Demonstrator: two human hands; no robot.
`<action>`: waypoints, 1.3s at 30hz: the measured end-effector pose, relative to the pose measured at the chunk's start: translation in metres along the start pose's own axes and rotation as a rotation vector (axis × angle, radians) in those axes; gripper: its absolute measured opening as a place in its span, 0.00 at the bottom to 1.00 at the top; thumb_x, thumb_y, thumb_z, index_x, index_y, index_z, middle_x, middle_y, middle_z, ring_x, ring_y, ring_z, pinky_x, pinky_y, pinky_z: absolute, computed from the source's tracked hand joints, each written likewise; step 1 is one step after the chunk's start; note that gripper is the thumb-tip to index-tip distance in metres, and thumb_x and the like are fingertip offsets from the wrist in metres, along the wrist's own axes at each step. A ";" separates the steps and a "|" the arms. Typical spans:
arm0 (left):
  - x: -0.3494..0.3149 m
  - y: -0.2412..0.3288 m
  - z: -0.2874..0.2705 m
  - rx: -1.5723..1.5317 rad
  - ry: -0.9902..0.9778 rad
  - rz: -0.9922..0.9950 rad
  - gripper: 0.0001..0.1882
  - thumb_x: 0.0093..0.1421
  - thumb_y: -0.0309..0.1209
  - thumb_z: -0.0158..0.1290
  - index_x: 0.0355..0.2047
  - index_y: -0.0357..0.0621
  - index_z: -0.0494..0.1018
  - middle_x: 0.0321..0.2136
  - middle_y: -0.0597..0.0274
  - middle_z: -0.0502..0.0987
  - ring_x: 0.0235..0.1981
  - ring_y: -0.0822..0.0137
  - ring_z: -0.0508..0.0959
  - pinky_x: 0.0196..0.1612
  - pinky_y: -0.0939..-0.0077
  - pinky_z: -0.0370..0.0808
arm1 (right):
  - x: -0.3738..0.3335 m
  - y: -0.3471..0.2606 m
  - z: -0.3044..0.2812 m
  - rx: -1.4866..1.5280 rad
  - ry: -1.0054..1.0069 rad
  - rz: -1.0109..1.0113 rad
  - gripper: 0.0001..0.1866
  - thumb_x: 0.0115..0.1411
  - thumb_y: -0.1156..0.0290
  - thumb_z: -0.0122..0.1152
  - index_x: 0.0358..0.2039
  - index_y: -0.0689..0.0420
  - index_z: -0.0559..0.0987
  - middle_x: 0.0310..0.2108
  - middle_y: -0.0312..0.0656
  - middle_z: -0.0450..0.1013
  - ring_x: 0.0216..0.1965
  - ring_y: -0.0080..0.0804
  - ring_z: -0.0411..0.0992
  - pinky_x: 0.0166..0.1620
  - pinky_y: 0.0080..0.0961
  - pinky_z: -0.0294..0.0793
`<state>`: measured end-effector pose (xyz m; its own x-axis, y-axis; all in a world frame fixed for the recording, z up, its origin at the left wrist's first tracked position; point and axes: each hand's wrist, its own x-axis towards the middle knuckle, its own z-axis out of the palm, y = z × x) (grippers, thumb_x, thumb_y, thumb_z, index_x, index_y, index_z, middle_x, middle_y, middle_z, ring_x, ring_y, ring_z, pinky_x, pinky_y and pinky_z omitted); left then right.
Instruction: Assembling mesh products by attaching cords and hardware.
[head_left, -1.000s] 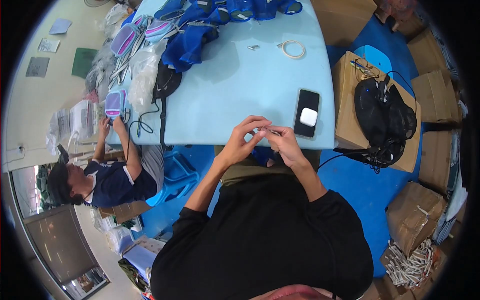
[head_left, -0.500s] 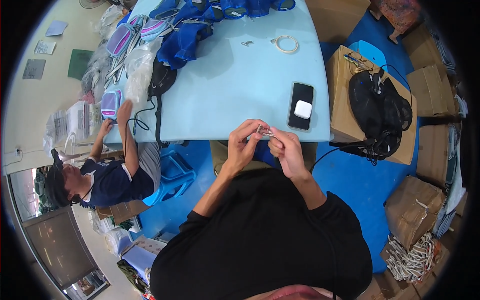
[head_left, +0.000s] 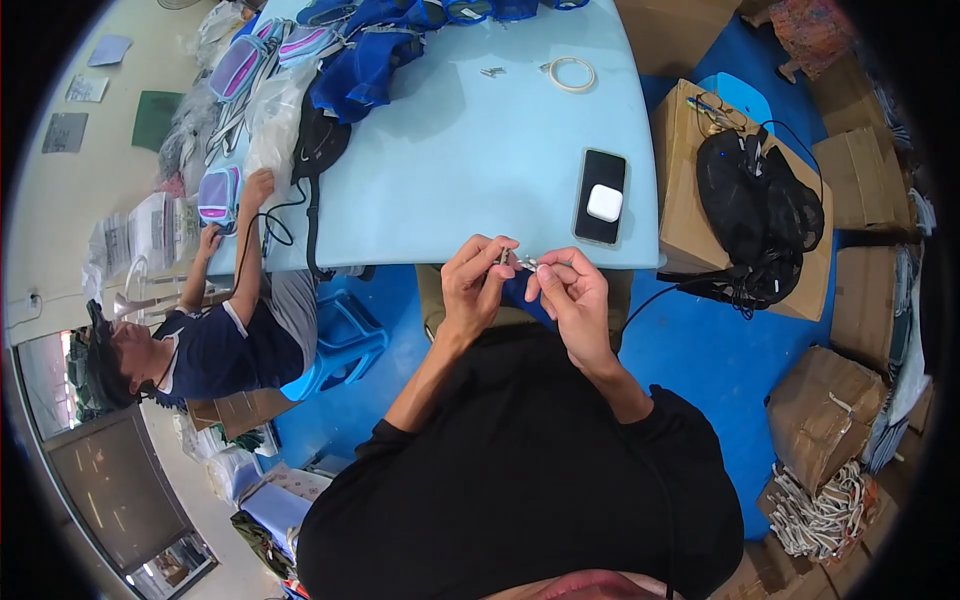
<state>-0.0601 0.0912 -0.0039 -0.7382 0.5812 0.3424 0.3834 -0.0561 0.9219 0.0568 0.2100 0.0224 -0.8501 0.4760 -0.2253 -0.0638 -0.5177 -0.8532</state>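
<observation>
My left hand (head_left: 476, 292) pinches a small dark metal piece (head_left: 505, 257) in front of the table's near edge. Close beside it, my right hand (head_left: 580, 312) grips a small silvery metal piece (head_left: 528, 263) between thumb and fingers. The fingertips nearly meet. Both pieces are too small for me to tell their exact kind, or whether they are linked. Nearest on the pale blue table (head_left: 450, 190) lies a dark phone (head_left: 591, 226) with a white rounded case (head_left: 604, 203) on it.
Small metal bits (head_left: 492, 72) and a cream ring (head_left: 572, 74) lie farther back on the table. Blue mesh items (head_left: 368, 75) and lilac pouches (head_left: 219, 195) fill its left side, where a co-worker (head_left: 235, 340) sits. A black bag (head_left: 757, 200) rests on a carton (head_left: 680, 180) at right.
My hands have drawn slightly apart, the left one shifting left, with the metal pieces still in the fingertips. The co-worker's hands have moved slightly at the pouch.
</observation>
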 end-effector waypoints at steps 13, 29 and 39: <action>-0.016 0.000 -0.001 0.044 -0.090 -0.011 0.12 0.58 0.19 0.60 0.44 0.34 0.82 0.29 0.57 0.79 0.28 0.67 0.79 0.33 0.75 0.76 | 0.000 -0.004 -0.010 -0.310 -0.105 -0.040 0.06 0.69 0.74 0.63 0.38 0.65 0.81 0.25 0.35 0.80 0.24 0.10 0.68 0.27 0.12 0.60; -0.028 0.003 -0.013 0.088 -0.310 0.003 0.12 0.59 0.27 0.66 0.41 0.35 0.82 0.28 0.58 0.78 0.27 0.65 0.78 0.31 0.73 0.74 | -0.016 -0.019 -0.015 -0.680 -0.126 -0.042 0.04 0.65 0.74 0.67 0.35 0.61 0.82 0.21 0.36 0.78 0.16 0.13 0.61 0.21 0.19 0.55; -0.050 0.005 -0.009 0.021 -0.216 -0.148 0.09 0.60 0.23 0.63 0.41 0.33 0.82 0.29 0.58 0.79 0.26 0.68 0.78 0.30 0.76 0.73 | -0.020 -0.023 -0.010 -0.854 -0.138 -0.100 0.04 0.63 0.72 0.68 0.35 0.59 0.82 0.24 0.38 0.80 0.14 0.23 0.65 0.20 0.25 0.59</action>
<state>-0.0260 0.0540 -0.0144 -0.6524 0.7418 0.1551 0.2926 0.0578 0.9545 0.0806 0.2191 0.0415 -0.9209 0.3714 -0.1186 0.2253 0.2587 -0.9393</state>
